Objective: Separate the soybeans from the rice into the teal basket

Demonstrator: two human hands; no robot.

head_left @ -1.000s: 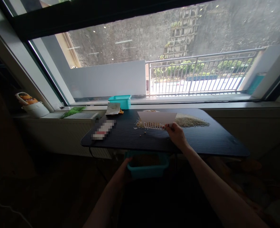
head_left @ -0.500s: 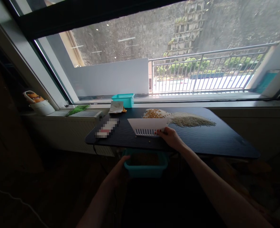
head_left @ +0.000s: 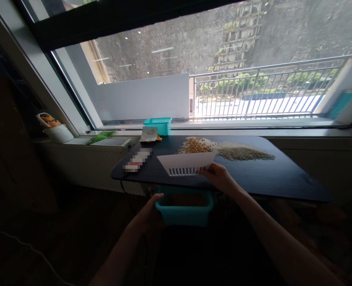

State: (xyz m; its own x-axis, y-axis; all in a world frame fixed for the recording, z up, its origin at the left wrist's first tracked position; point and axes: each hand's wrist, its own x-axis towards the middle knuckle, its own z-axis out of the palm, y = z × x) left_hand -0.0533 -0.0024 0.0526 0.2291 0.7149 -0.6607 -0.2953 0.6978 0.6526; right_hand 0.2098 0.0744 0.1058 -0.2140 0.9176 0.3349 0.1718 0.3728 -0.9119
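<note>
The fingers of the right hand (head_left: 219, 176) are pinching the near right corner of a white card with slots (head_left: 187, 160). The card is tilting over the near part of the tabletop (head_left: 265, 178), and I can't tell if it is touching. The fingers of the left hand (head_left: 151, 207) are gripping the left end of a blue-green tub (head_left: 183, 217), which is sitting just below the tabletop's near edge. Dark stuff (head_left: 184, 200) is lying inside, too dim to name.

Past the card, yellow grains (head_left: 196, 145) are lying in a heap, and pale grains (head_left: 243, 151) are spreading out to the right, touching it. So the job is looking part done: some stuff is filling the tub, but lots of grains are waiting on the tabletop.
</note>
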